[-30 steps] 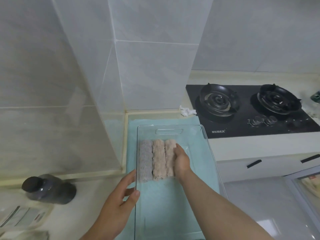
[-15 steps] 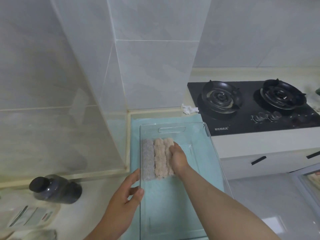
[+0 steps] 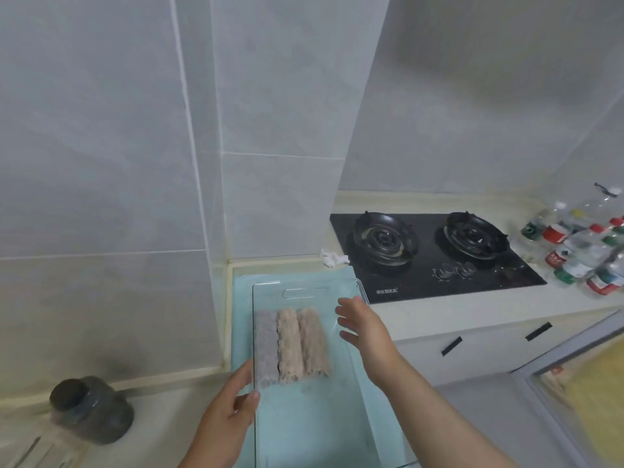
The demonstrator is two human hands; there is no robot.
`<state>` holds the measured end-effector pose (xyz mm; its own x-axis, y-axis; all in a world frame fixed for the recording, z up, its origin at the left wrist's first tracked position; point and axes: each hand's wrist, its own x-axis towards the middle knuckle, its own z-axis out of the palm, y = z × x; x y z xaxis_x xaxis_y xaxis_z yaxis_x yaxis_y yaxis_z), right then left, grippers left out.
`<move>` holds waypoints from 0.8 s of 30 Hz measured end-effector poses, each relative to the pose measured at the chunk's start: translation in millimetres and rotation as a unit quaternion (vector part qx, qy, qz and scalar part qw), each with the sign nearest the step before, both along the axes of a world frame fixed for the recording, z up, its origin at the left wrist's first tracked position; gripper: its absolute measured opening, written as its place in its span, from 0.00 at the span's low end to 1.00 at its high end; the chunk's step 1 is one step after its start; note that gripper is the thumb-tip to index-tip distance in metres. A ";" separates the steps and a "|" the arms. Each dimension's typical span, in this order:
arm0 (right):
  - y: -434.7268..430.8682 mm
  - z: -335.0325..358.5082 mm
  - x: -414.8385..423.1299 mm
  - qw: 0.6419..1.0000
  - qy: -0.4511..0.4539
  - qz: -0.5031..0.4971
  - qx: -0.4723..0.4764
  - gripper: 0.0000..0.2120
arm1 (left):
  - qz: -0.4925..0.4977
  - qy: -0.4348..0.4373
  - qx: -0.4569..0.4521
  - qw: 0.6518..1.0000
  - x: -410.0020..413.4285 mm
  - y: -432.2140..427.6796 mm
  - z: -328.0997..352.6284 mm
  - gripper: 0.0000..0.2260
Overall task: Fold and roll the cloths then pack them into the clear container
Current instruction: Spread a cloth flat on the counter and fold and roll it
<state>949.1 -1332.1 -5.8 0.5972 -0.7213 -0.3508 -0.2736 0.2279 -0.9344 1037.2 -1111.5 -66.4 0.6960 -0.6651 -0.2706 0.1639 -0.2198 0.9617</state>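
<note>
Three rolled cloths lie side by side in the clear container [image 3: 305,434]: a grey roll [image 3: 266,349] on the left, a beige roll [image 3: 288,346] in the middle and a second beige roll [image 3: 313,342] on the right. My left hand [image 3: 229,410] grips the container's left wall, thumb on the inside. Over the container's right side my right hand [image 3: 359,327] hovers, fingers spread and straight, touching no roll. The container rests on a light blue mat [image 3: 241,319].
A black two-burner gas hob [image 3: 432,251] sits to the right, with a crumpled white scrap [image 3: 333,258] beside it. Several bottles [image 3: 587,255] crowd the far right counter. A dark jar [image 3: 89,413] stands at the lower left. Tiled walls close the corner behind.
My right hand has lifted off the right beige roll and moved right, fingers now spread. The view has tilted upward. My left hand keeps its hold on the container wall.
</note>
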 end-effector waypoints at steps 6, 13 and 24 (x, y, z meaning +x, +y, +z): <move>8.5 37.4 -14.4 0.990 -0.117 0.064 -0.054 0.24 | 0.147 -0.008 -0.062 0.987 -7.6 13.1 20.8 0.13; 10.1 60.8 -18.7 0.951 -0.202 0.224 -0.073 0.22 | 0.331 -0.110 -0.153 0.925 -48.5 51.4 72.2 0.12; 115.9 105.9 -90.0 0.799 -0.274 0.532 -0.052 0.38 | 0.588 -0.187 -0.123 0.777 -275.7 154.1 140.8 0.26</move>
<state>859.1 -1216.2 100.1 0.9353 0.2894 0.2035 0.1970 0.0517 -0.9790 761.5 -957.4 74.4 0.8610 0.4915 0.1312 -0.1882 0.0681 0.9798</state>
